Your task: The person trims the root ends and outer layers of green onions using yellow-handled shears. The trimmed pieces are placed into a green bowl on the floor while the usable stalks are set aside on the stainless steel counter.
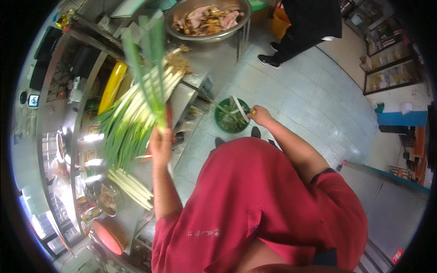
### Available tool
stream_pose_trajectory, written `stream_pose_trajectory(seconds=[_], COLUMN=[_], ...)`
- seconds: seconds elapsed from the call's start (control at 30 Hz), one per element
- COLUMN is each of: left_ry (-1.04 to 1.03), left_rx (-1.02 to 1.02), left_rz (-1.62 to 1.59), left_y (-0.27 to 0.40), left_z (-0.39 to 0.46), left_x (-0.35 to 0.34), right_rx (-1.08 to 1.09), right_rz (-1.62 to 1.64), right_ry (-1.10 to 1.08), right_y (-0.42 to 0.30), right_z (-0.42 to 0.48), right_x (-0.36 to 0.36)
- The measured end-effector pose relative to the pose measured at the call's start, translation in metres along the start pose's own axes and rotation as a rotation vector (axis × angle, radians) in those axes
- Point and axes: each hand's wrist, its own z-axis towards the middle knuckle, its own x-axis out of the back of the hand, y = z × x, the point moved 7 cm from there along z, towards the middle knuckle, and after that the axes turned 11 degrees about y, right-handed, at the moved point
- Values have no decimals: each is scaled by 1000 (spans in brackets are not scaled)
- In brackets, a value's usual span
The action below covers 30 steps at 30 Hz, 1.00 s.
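My left hand (pixel 161 145) grips a green leek or large scallion (pixel 155 92), its leaves pointing away from me and blurred. Below and beside it, a heap of similar stalks (pixel 136 112) with roots attached lies over the steel counter. Several pale trimmed stalks (pixel 131 189) rest on the counter nearer my left forearm. My right hand (pixel 262 116) holds a yellow-handled tool (pixel 253 111), probably a knife, at the rim of a green bin (pixel 217 124). Leafy scraps (pixel 230 119) fill part of that bin. A long white strip (pixel 241 109) crosses over it; I cannot tell whether it is the blade.
A large steel bowl (pixel 205 38) of meat stands at the counter's far end. Beyond it are an orange bucket (pixel 280 23) and a person in dark clothes (pixel 310 24). A round reddish board (pixel 108 236) and a metal pot (pixel 117 203) sit at the left. Tiled floor (pixel 307 99) extends rightward.
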Motion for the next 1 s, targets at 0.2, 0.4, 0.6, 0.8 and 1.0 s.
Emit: stream_pose_trajectory(seconds=[0.2,0.4,0.6,0.8,1.0], left_ry=[-119,-128,-144,-164,-274], left_rx=[169,331,374,341,100], left_rz=[66,37,218,445,641], left_y=[-25,-48,-105,-150,-180], left_z=[-21,-25,-29,-41,-42], left_x=[-48,-71,-102,-127,-150], right_rx=[-56,69,273,204,88], right_rz=[2,113,-108,-191,-152], right_ry=[-37,-99,-158,-320,-343], right_y=[9,-62,-121,-110,-75], right_z=[3,-13,-41,-39,-20], right_x=[-5,3,-9,-35,-85])
